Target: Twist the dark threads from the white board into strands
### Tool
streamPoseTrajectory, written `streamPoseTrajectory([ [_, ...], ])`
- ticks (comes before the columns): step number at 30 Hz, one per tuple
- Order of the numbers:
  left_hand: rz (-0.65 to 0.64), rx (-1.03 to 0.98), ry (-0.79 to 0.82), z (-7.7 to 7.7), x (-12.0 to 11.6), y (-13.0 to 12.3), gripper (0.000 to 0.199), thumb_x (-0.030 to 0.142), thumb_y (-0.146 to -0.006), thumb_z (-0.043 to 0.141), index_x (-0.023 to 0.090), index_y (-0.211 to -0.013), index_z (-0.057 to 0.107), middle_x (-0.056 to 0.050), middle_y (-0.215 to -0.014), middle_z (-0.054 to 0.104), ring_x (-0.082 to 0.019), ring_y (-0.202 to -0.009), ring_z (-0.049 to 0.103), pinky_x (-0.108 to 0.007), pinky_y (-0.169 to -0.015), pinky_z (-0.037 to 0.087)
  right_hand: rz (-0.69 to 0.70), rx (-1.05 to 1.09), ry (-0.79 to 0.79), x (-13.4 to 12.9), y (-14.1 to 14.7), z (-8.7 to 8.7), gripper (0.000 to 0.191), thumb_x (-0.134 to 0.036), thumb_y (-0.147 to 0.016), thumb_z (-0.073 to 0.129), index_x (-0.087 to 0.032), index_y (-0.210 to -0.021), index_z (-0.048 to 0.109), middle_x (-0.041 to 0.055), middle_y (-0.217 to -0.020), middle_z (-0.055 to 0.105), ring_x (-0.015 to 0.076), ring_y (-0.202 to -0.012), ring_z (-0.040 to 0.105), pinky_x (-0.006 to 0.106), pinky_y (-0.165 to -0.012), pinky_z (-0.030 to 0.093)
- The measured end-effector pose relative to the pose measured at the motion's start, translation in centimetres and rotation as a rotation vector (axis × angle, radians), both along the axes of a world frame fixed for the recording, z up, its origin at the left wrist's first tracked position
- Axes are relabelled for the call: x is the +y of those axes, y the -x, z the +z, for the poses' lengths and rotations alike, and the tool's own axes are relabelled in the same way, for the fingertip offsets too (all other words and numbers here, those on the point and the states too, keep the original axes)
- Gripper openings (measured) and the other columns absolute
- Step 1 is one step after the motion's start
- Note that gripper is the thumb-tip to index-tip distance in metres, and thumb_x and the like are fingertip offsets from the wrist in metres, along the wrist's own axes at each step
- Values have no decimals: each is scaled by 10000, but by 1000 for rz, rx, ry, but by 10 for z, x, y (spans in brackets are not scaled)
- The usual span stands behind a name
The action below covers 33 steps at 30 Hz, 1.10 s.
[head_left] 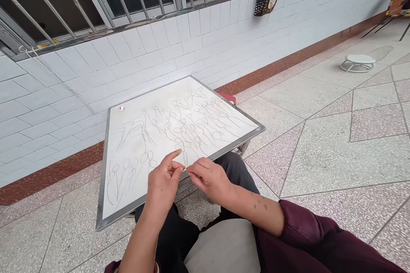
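My left hand (165,179) is held over the table's near edge, its index finger raised and its other fingertips closed in a pinch. My right hand (209,179) pinches close beside it, fingertips nearly touching the left ones. Whatever lies between the fingers is too fine to make out. In front of them, a white tabletop (128,196) with a grey metal rim carries several thin dark strands (181,130), many bent into a round loop with loose tails. Longer strands (137,126) lie in a bunch toward the left. Wire or thread, I cannot tell which.
A small red-and-white object (122,108) sits at the table's far left corner. Behind stands a white tiled wall (144,55) with a barred window and a hanging black basket (266,3). A low white stool (357,63) and a woven chair (399,2) are off right.
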State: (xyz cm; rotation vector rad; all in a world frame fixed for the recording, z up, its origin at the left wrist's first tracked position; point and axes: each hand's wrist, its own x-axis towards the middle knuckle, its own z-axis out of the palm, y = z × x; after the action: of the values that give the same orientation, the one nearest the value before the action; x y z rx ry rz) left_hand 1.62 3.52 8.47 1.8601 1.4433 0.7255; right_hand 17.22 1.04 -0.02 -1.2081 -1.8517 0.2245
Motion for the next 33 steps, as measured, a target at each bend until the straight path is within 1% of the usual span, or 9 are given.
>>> streamPoseTrajectory([
  [4,3,-5,20,0,0,0,403,294,-837,563,259,-1235,622,30,-793,702,-167,-712,631,-297,-727,488,9,-28,-6,-2,2,-3,211,-162,-949,454,-213,-923,657,66,-817,647,190,-786,569,306,-702,459],
  [7,19,-64,-2,0,1,-1,377,293,-837,569,258,-1206,636,27,-809,693,-156,-713,627,-285,-721,491,29,117,74,-3,3,-2,159,-206,-935,511,-223,-1007,652,57,-834,645,182,-768,586,299,-681,485],
  [10,50,-117,-53,0,2,-2,368,294,-840,573,255,-1200,640,27,-815,677,-139,-697,600,-267,-697,486,72,329,186,-3,4,1,202,-239,-905,578,-249,-1100,633,39,-864,646,167,-762,609,283,-667,522],
  [12,59,-106,-64,1,1,-4,380,304,-844,571,254,-1215,632,25,-829,678,-132,-663,582,-265,-676,478,73,420,227,-2,5,2,208,-246,-892,598,-255,-1096,637,35,-878,650,165,-782,621,275,-660,534],
  [14,54,-78,-51,4,0,-5,400,318,-850,563,255,-1241,618,22,-849,690,-131,-638,576,-273,-668,472,62,463,252,-2,5,2,181,-250,-882,611,-247,-1059,650,34,-874,651,165,-789,625,273,-655,535],
  [18,15,-56,-24,7,-1,-5,412,319,-858,554,257,-1262,607,23,-840,708,-149,-712,608,-291,-747,476,77,503,285,-1,6,1,169,-264,-879,624,-243,-1045,652,32,-872,647,158,-767,619,263,-631,529],
  [23,28,-78,-12,4,2,-4,400,302,-846,565,266,-1240,626,36,-800,693,-151,-719,607,-299,-765,474,70,439,168,0,5,-1,111,-270,-896,625,-240,-994,667,29,-812,625,162,-757,602,257,-621,511],
  [28,47,-105,-3,3,4,-4,378,303,-834,575,257,-1201,651,28,-793,692,-165,-734,614,-314,-771,476,44,330,78,0,3,0,87,-269,-921,609,-220,-959,670,16,-751,602,143,-668,552,253,-603,464],
  [33,40,-131,24,1,8,-3,388,317,-818,590,259,-1196,657,31,-782,705,-168,-701,625,-312,-741,501,38,215,-82,1,2,0,149,-241,-963,535,-194,-944,675,15,-692,578,148,-658,532,256,-602,433],
])
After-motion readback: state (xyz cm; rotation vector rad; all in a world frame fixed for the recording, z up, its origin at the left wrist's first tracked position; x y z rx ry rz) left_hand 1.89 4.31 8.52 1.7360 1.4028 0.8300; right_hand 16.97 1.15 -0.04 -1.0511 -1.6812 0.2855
